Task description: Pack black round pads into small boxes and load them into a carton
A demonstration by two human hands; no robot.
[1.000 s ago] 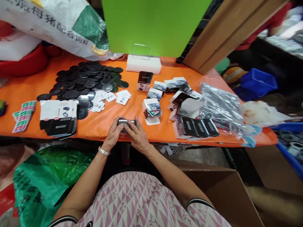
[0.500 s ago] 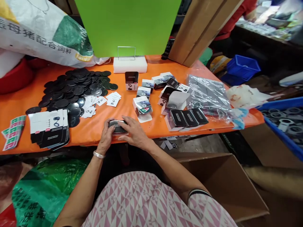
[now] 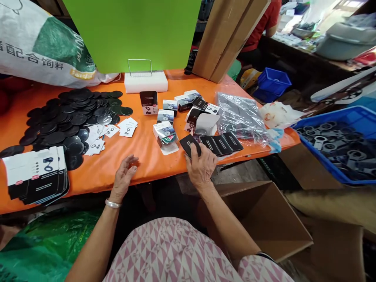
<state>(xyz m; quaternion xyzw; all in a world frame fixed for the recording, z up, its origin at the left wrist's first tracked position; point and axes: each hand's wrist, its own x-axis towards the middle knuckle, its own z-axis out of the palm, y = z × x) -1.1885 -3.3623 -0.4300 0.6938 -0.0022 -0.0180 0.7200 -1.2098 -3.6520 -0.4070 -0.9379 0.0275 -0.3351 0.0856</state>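
My right hand (image 3: 202, 167) reaches right along the orange table (image 3: 141, 156) and its fingers close on a small black box (image 3: 189, 144). That box lies at the left end of a row of like black boxes (image 3: 223, 143). My left hand (image 3: 123, 177) rests open at the table's front edge, fingers loosely curled, holding nothing. A silver bangle (image 3: 112, 203) sits on that wrist. Small printed boxes (image 3: 165, 133) stand just beyond both hands.
A heap of black discs (image 3: 73, 113), white cards (image 3: 127, 127) and a stack of flat cartons (image 3: 35, 178) lie left. Clear plastic bags (image 3: 241, 115) lie right. A blue crate of metal parts (image 3: 337, 141) and an open cardboard box (image 3: 264, 219) stand right, below the table.
Both hands held a small dark box together at the table edge. My right hand has carried it right to the row of black boxes; my left hand let go and stayed.
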